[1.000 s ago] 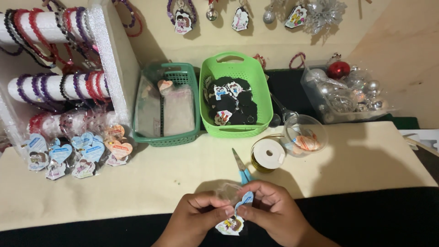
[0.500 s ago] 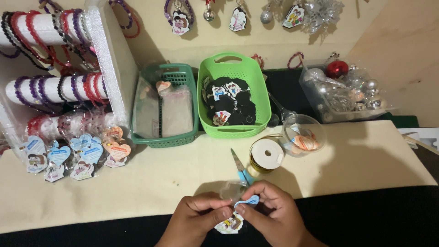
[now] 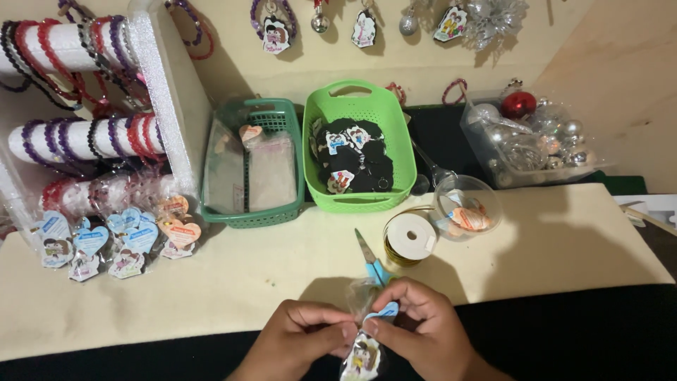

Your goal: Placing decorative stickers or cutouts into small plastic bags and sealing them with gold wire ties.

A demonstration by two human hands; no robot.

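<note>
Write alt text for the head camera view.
Two hands, left hand and right hand, pinch a small clear packet with a blue heart tag, above a cream table. Behind lie scissors, a ribbon spool, a bright green basket and a dark green basket.

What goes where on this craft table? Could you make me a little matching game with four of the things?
Things:
1. scissors
2. ribbon spool
3. red bauble
4. bracelets

Places:
a. in the clear box at the back right
b. on the white rolls at the left
c. flat on the table just beyond the hands
d. between the scissors and the clear bowl

Pairs: 1-c, 2-d, 3-a, 4-b
</note>
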